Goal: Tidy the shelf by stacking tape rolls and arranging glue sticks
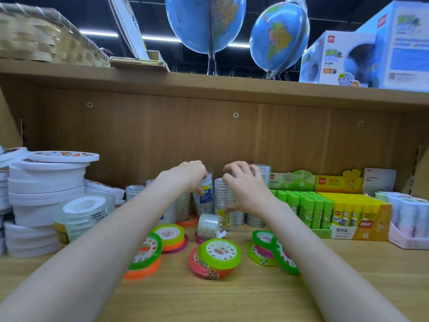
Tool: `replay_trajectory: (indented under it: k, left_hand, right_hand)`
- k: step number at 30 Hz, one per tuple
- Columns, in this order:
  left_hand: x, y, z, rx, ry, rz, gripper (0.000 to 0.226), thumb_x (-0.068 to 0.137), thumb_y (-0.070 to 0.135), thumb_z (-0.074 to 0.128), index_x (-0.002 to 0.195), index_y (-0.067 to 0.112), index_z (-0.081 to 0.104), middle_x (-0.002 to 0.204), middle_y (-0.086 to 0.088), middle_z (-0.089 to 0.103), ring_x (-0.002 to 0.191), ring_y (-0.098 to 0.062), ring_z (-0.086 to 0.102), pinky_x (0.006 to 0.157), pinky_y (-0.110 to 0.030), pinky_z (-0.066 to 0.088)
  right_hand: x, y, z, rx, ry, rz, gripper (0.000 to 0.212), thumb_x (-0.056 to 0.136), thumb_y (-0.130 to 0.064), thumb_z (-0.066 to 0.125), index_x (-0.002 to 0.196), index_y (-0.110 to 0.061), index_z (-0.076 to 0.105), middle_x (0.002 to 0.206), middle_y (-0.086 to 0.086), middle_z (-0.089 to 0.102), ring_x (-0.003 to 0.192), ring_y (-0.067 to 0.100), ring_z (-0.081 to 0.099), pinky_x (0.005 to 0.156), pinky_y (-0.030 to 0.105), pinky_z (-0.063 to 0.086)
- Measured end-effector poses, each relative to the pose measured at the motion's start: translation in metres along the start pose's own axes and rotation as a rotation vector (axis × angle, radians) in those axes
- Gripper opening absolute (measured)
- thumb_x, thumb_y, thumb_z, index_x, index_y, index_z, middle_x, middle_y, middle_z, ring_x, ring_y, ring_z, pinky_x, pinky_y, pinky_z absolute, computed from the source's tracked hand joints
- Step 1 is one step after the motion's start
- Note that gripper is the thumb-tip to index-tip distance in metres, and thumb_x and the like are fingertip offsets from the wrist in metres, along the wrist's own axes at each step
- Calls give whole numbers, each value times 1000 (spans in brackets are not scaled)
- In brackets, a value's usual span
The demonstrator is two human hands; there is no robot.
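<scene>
Left hand [193, 175] and right hand [243, 184] extended, fingers curled.

**Wooden shelf, crowded with stock**

The shelf [232, 296] carries white tape rolls [46, 194] stacked at left, clear tape rolls [222, 196] at the back, bright coloured tape rolls [218, 254] scattered in front, and glue stick boxes [343, 212] at right

On the upper shelf board [209, 86]: two blue globes [205, 22] [279, 38] on stands, boxed globes [336, 59] at right. At far left, a woven basket [41, 36]; beside it, a leaning white booklet [128, 26] over a flat tray [139, 63].
</scene>
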State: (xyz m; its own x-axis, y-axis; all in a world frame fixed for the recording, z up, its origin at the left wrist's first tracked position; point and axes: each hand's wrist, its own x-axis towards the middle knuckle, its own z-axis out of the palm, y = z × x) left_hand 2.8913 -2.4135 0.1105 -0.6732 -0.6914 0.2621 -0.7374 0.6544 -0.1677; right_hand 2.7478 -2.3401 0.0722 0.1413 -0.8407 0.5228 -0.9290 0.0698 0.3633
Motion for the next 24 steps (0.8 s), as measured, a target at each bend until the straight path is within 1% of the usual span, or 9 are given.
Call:
replay_trajectory:
  k: [3, 6, 8, 12, 15, 17, 19, 21, 24]
  left_hand:
    - [5, -3, -8, 17, -56, 4, 20, 85, 27, 66, 90, 10, 56, 93, -4, 50, 86, -23, 53, 69, -30, 40]
    - [11, -8, -4, -2, -24, 7, 37, 85, 27, 66, 116, 9, 58, 106, -4, 52, 98, -24, 56, 75, -31, 44]
    - [9, -11, 2, -42, 52, 20, 43, 85, 29, 66, 122, 12, 53, 115, -5, 48, 103, -24, 53, 80, -32, 43]
    - [-4, -21, 13, -145, 172, 38, 48, 86, 35, 62, 127, 15, 46, 119, -3, 45, 105, -22, 51, 81, -30, 41]
    - [-17, -24, 11, -176, 221, 29, 45, 90, 32, 56, 131, 18, 42, 125, -3, 45, 107, -21, 51, 83, -30, 42]
    - [-27, -29, 2, -155, 177, -18, 37, 93, 30, 50, 128, 20, 47, 124, -3, 50, 108, -22, 52, 82, -29, 40]
    - [-39, -37, -8, -141, 88, -81, 30, 93, 30, 47, 121, 22, 55, 122, -2, 56, 109, -23, 53, 85, -31, 42]
    - [-53, -43, -16, -127, 27, -108, 27, 93, 29, 46, 117, 23, 59, 120, -1, 59, 108, -23, 55, 86, -32, 44]
    - [-75, -42, -20, -119, 13, -73, 27, 94, 29, 46, 117, 22, 58, 119, 0, 60, 107, -20, 55, 85, -30, 43]
  right_hand:
    - [2, -9, 8, -44, 86, 35, 73, 57, -48, 81, 112, -7, 56, 136, 7, 41, 130, 25, 34, 104, 50, 26]
    - [7, -12, 17, -75, 140, 102, 82, 22, -52, 88, 89, -11, 66, 115, 12, 63, 104, 28, 61, 83, 50, 48]
    - [9, -15, 20, -95, 182, 119, 84, 18, -53, 88, 89, -12, 67, 112, 12, 64, 101, 28, 62, 80, 49, 50]
    - [6, -14, 21, -127, 159, 138, 83, 28, -54, 88, 95, -12, 66, 116, 11, 62, 108, 28, 59, 84, 51, 47]
    - [6, -11, 12, -74, 131, 85, 77, 66, -46, 78, 129, -14, 47, 143, 9, 35, 133, 25, 32, 104, 48, 27]
    - [4, -7, -2, 111, 121, 61, 62, 82, -40, 65, 135, -20, 39, 145, 2, 27, 134, 22, 22, 108, 41, 20]
    - [3, -10, -20, 393, 102, 27, 43, 87, -38, 60, 125, -19, 51, 132, 0, 45, 123, 17, 38, 100, 29, 29]
    - [0, -17, -32, 655, -68, -64, 31, 87, -35, 61, 112, -16, 61, 116, 1, 62, 105, 13, 55, 85, 19, 39]
    - [-8, -29, -31, 638, -375, -116, 35, 83, -36, 67, 114, -22, 61, 115, -3, 63, 98, 10, 57, 84, 23, 44]
